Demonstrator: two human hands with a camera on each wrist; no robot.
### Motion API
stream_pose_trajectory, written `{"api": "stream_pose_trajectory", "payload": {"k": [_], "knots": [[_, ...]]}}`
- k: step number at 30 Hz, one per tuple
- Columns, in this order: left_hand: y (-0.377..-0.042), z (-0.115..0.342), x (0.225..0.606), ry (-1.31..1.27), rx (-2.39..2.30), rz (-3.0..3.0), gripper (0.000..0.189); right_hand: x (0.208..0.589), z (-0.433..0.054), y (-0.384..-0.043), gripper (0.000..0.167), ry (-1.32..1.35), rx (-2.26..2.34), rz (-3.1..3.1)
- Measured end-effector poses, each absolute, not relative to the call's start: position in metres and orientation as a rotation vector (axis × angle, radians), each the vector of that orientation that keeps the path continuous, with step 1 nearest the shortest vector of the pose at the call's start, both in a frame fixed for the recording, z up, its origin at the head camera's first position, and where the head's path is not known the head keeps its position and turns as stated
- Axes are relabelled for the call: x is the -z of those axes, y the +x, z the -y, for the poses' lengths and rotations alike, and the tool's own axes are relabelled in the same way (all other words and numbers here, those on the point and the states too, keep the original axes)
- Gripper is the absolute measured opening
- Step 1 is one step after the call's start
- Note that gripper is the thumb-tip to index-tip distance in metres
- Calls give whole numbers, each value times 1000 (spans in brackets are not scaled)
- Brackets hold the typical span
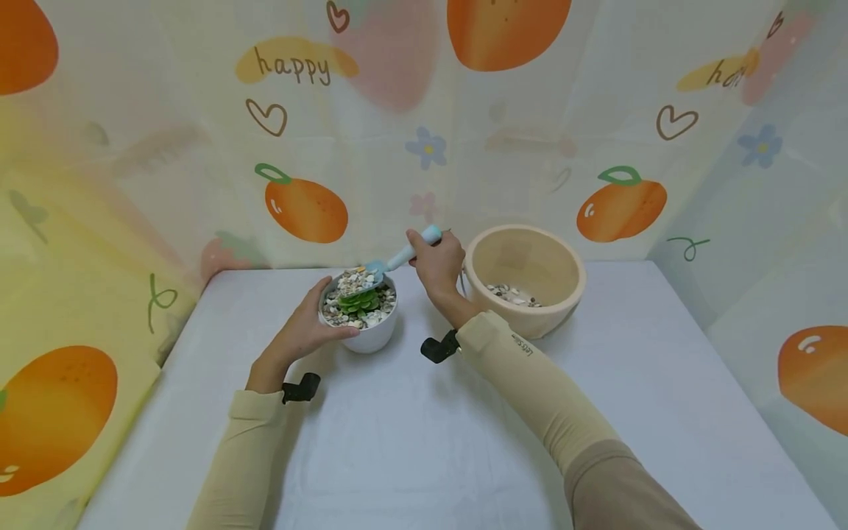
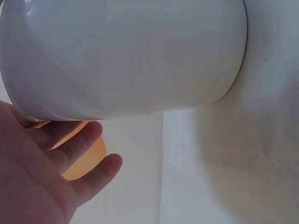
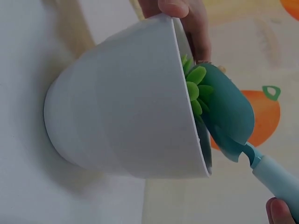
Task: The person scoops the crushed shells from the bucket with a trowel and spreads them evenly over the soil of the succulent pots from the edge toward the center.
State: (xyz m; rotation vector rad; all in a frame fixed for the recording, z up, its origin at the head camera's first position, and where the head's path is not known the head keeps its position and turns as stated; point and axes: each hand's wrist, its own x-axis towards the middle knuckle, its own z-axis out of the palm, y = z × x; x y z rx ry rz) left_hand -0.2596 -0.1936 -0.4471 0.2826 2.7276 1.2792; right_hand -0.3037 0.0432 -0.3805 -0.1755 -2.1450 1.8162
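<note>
A small white flowerpot [image 1: 374, 338] stands upright at the table's back, holding a green succulent [image 1: 358, 304] with pale pebbles around it. My left hand [image 1: 301, 324] grips the pot's left side, its thumb along the front of the rim. In the left wrist view, the fingers [image 2: 88, 140] show beside the pot wall. My right hand [image 1: 439, 266] grasps the light-blue handle of a small garden trowel [image 1: 401, 258]. The trowel's blade [image 3: 229, 105] tilts over the pot's mouth, right by the succulent's leaves. Pebbles [image 1: 356, 280] lie at the blade in the head view.
A large beige planter [image 1: 526, 324] stands to the right of the right hand, with some pebbles [image 1: 513, 296] on its bottom. The white-covered table [image 1: 397, 442] runs back to a fruit-printed curtain [image 1: 377, 147], which also hangs along both sides.
</note>
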Motion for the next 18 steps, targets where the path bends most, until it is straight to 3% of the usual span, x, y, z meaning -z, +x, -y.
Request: {"api": "stream_pose_trajectory", "payload": {"k": [18], "knots": [[-259, 197, 446, 304, -1250, -2725, 118, 382, -42, -304, 32, -172, -1851, 2146]]}}
